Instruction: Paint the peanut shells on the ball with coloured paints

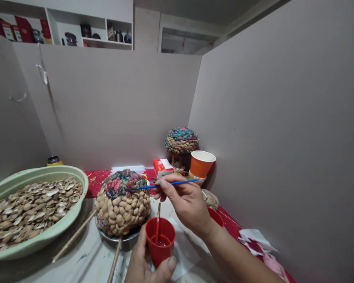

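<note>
My right hand (185,198) pinches a blue-handled paintbrush (165,184), its tip against the painted top of a dome covered in peanut shells (122,204). Red, green and purple glossy paint coats the dome's upper part, while the lower shells are bare tan. Below, my left hand (149,261) is wrapped round a red plastic cup (160,243). A second, reddish brush (158,224) leans inside this cup, with a little liquid at the bottom. The dome rests in a shallow metal dish (132,236), with twine-wrapped sticks (75,236) jutting from it toward me.
A pale green basket (84,192) of peanut shells stands at left. Behind my right hand are an orange paper cup (201,167), a finished-looking multicoloured dome (182,140), a red-white box (163,167) and another red cup (216,217). Grey partitions (120,106) enclose the table.
</note>
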`<act>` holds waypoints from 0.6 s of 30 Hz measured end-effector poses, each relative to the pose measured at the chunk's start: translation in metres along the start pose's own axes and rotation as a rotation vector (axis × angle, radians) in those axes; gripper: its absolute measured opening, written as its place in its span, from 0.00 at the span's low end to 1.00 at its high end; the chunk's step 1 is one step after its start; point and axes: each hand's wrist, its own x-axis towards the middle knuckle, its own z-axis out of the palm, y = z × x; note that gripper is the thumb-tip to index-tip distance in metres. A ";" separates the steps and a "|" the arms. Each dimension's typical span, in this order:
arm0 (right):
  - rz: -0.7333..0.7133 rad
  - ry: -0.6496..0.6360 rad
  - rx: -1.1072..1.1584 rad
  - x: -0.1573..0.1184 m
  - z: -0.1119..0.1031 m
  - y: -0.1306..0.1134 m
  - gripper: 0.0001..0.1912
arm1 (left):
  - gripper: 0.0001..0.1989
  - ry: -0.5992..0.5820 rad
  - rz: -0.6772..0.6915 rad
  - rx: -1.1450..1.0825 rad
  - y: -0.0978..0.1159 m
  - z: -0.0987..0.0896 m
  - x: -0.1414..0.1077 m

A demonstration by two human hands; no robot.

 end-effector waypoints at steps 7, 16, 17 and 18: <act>-0.182 0.001 -0.190 0.000 -0.004 -0.008 0.10 | 0.48 -0.072 -0.018 0.060 0.002 -0.003 0.001; -0.243 0.048 -0.185 -0.001 -0.007 -0.013 0.08 | 0.43 -0.090 -0.011 0.044 0.010 -0.007 0.001; -0.241 0.065 -0.173 -0.001 -0.006 -0.013 0.08 | 0.43 -0.094 -0.017 0.036 0.011 -0.006 0.001; -0.239 0.074 -0.159 -0.001 -0.006 -0.012 0.08 | 0.43 -0.098 -0.024 0.027 0.012 -0.006 0.001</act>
